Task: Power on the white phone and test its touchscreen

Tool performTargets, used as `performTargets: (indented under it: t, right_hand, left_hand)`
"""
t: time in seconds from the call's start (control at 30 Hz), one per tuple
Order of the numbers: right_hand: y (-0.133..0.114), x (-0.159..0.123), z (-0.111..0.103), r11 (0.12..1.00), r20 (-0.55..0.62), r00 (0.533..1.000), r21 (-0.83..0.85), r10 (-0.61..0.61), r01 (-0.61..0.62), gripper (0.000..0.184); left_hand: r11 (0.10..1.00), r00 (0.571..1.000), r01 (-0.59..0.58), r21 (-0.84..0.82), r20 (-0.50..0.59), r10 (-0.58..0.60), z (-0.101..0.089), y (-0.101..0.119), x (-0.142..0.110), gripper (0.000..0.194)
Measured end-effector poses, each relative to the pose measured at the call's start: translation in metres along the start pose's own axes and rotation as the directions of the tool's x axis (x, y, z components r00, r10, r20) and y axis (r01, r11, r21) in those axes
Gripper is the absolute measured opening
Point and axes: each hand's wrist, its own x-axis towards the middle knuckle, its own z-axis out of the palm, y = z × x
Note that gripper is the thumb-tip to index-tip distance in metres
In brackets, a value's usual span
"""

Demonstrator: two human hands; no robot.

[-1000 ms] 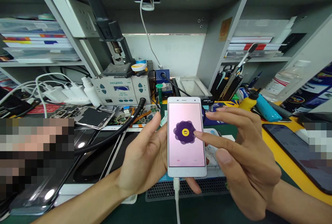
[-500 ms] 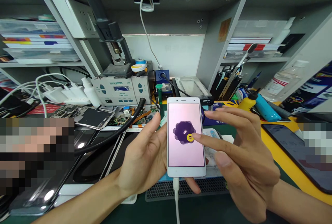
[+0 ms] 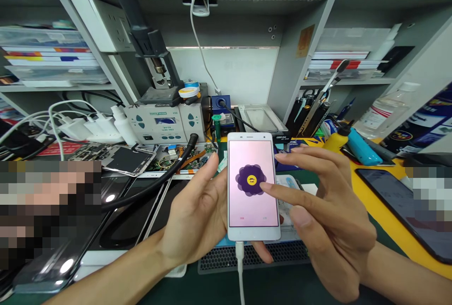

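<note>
A white smartphone point(image 3: 254, 233) stands tilted toward me in the middle of the view, its screen lit pink with a dark purple flower shape and a yellow round icon. My left hand point(image 3: 203, 211) grips it from the left and behind, with the thumb raised beside its edge and a fingertip showing below. My right hand point(image 3: 332, 211) is to the right, fingers apart, its index fingertip at the screen beside the yellow icon. Whether the fingertip touches the glass is hard to tell. A white charging cable point(image 3: 240, 260) is plugged into the phone's bottom end.
Behind the phone stands a grey rework station point(image 3: 160, 124) with a black hose point(image 3: 158, 180) curving left. Opened circuit boards point(image 3: 169, 156) lie before it. Another dark phone point(image 3: 406, 211) rests at right on a yellow surface, near a yellow bottle point(image 3: 335, 140). Tools point(image 3: 310, 112) stand upright at back right.
The yellow icon on the screen has moved from lower right to the centre of the purple flower, and small text shows near the screen's bottom. My right hand has shifted slightly left.
</note>
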Motion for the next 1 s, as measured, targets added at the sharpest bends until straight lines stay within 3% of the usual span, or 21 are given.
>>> performTargets:
  t: [0.7,1.0]
  right_hand:
    - [0.0011,-0.0011,-0.0007,1.000,-0.023,1.000,0.012,0.005,-0.005,0.034]
    - [-0.0014,-0.0006,0.0015,0.999,0.027,0.999,0.029,-0.021,0.020,0.033]
  left_hand:
    - [1.000,1.000,0.009,-0.003,0.008,-0.009,-0.0018,0.0001,-0.0011,0.072]
    - [1.000,1.000,0.003,-0.018,-0.028,-0.004,0.0003,0.0005,-0.0002,0.070]
